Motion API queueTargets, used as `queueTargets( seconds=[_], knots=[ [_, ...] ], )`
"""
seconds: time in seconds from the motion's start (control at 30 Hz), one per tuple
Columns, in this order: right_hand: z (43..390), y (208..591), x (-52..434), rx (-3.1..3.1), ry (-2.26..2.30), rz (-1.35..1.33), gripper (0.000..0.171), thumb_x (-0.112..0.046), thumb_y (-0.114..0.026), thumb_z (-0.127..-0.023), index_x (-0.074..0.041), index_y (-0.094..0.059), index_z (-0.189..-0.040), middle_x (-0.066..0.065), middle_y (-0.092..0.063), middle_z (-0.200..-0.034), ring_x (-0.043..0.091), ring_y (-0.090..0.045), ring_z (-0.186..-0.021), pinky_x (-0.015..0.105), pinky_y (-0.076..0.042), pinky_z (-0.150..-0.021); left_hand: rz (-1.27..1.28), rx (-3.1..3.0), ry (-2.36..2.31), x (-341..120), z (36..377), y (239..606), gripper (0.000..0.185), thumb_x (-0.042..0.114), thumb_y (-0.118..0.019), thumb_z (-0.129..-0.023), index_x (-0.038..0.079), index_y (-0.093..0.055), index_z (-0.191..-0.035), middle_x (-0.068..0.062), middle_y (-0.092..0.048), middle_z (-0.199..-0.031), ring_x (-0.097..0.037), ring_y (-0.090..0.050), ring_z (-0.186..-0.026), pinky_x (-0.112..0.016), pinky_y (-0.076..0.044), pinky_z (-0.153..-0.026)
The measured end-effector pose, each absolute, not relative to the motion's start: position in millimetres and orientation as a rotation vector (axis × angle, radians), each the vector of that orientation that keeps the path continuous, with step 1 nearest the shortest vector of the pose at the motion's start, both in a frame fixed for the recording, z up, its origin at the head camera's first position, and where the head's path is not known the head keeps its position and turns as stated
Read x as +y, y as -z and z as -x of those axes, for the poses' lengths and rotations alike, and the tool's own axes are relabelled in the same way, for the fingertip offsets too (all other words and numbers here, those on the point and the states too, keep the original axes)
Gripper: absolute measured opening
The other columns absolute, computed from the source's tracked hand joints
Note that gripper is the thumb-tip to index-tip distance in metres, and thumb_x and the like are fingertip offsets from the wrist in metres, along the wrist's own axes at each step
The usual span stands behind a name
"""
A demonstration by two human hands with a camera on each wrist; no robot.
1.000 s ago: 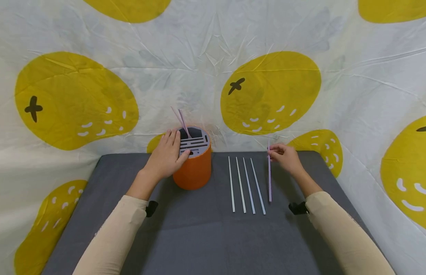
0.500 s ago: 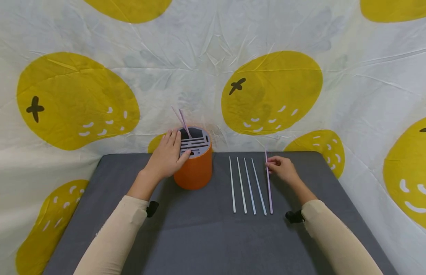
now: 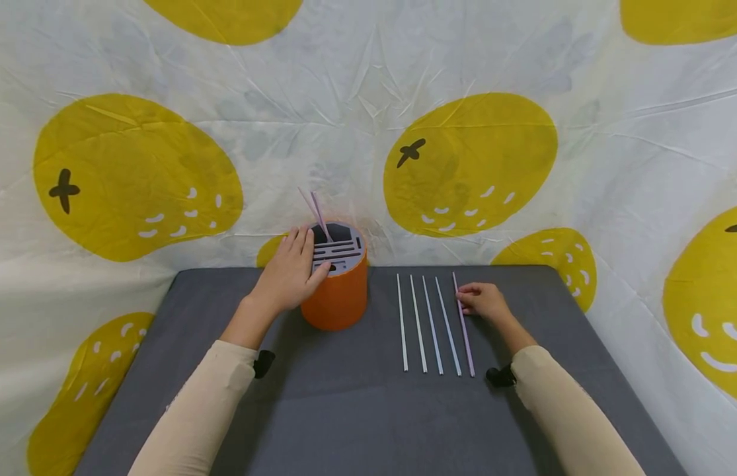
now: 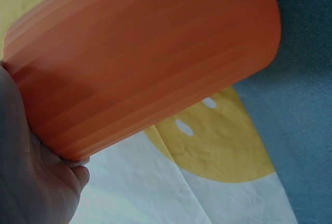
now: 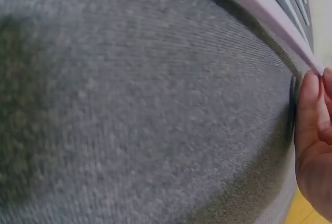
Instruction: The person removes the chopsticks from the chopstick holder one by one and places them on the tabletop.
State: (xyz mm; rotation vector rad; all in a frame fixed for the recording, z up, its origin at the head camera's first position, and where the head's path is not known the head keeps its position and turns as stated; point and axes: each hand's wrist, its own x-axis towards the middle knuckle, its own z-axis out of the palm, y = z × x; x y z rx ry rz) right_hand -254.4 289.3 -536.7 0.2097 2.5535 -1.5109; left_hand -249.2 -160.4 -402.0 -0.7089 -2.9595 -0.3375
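Note:
An orange cylindrical holder (image 3: 337, 303) with a grey slotted lid (image 3: 340, 251) stands at the back of the grey table (image 3: 320, 410). Two thin straws (image 3: 316, 210) stick out of it. My left hand (image 3: 289, 276) grips its left rim, fingers along the top and thumb on the lid. In the left wrist view the palm (image 4: 31, 182) presses the holder's orange wall (image 4: 145, 63). A purple straw (image 3: 464, 327) lies at the right end of a row of pale straws (image 3: 424, 324). My right hand (image 3: 482, 301) pinches that purple straw (image 5: 259, 6) near its far end, fingertips (image 5: 311, 115) low on the cloth.
A white cloth printed with yellow fruit (image 3: 469, 158) hangs behind and at both sides of the table. Grey felt stretches in front of the straws and the holder toward me.
My right hand has lowered the purple straw from a raised tilt until it lies flat beside the row, drawing closer to me. The left hand and holder have stayed put.

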Motion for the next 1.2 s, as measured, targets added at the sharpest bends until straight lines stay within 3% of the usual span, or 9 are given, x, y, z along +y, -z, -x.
queueTargets(
  seconds=[0.43,0.83,1.2],
  knots=[
    [259.6,542.2,281.3,2.612,1.429,-0.302,0.027,-0.014,-0.074,-0.096,0.007,-0.074,-0.114,0.006,-0.071,-0.088,0.005,-0.065,-0.066,0.020,-0.060,-0.062,0.697,-2.986,0.328,-161.2,248.6,401.2,0.083,0.053,-0.031,-0.109,-0.006,-0.010,-0.163,-0.025,-0.008,-0.172,-0.042,-0.003,-0.160,-0.054,-0.007,-0.131],
    [258.9,540.8,275.0,2.719,1.370,-0.232,0.023,-0.011,-0.076,-0.094,0.008,-0.075,-0.108,0.009,-0.077,-0.084,0.005,-0.066,-0.062,0.021,-0.060,-0.058,0.691,-2.975,0.327,-162.3,248.3,400.6,0.082,0.053,-0.032,-0.109,-0.006,-0.010,-0.163,-0.025,-0.008,-0.172,-0.041,-0.003,-0.161,-0.054,-0.009,-0.131],
    [251.4,538.2,279.8,2.751,1.346,-0.209,0.027,-0.017,-0.074,-0.097,0.006,-0.074,-0.112,0.013,-0.077,-0.090,0.008,-0.069,-0.067,0.023,-0.060,-0.062,0.687,-2.970,0.325,-160.0,247.7,402.6,0.082,0.052,-0.032,-0.109,-0.006,-0.012,-0.163,-0.024,-0.010,-0.172,-0.041,-0.004,-0.161,-0.053,-0.009,-0.131]
  ],
)
